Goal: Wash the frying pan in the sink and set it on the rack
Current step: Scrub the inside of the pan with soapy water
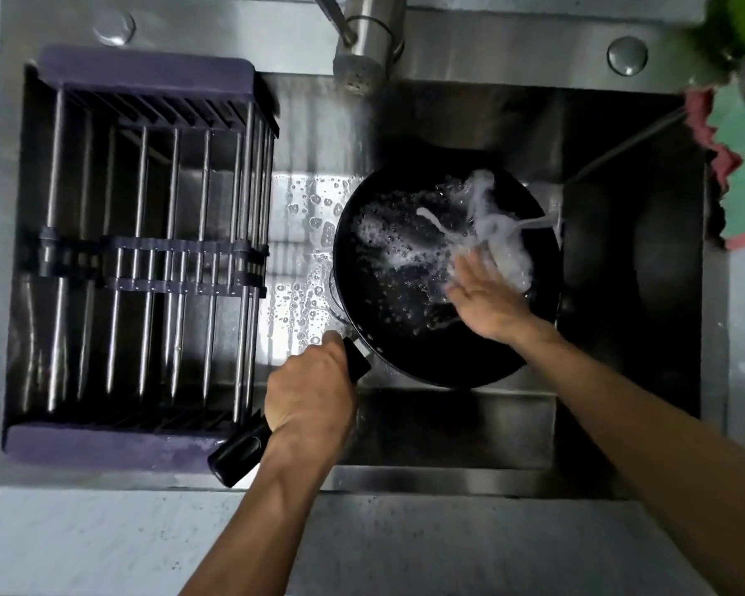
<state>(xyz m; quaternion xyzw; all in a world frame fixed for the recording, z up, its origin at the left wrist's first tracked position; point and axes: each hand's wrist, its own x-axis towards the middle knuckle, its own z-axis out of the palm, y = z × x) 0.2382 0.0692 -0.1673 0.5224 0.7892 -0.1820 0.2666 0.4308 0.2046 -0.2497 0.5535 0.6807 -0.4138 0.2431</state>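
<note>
The left hand (308,387) is clamped around the black handle (250,445) of the frying pan (388,311), which sits tilted inside the sink (620,268). The right hand (487,296), fingers flat and together, presses against the pan's wet interior amid splashing water. The rack (147,251) spans the sink's left side.

A kitchen: steel sink (620,135), faucet (364,58), dish rack (147,260).

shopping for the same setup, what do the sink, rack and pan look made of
Sink: brushed stainless steel, by its dull grey sheen.
Rack: shiny metal rods in what looks like purple plastic ends.
Frying pan: black, likely nonstick-coated metal; its grip looks like black plastic.
</note>
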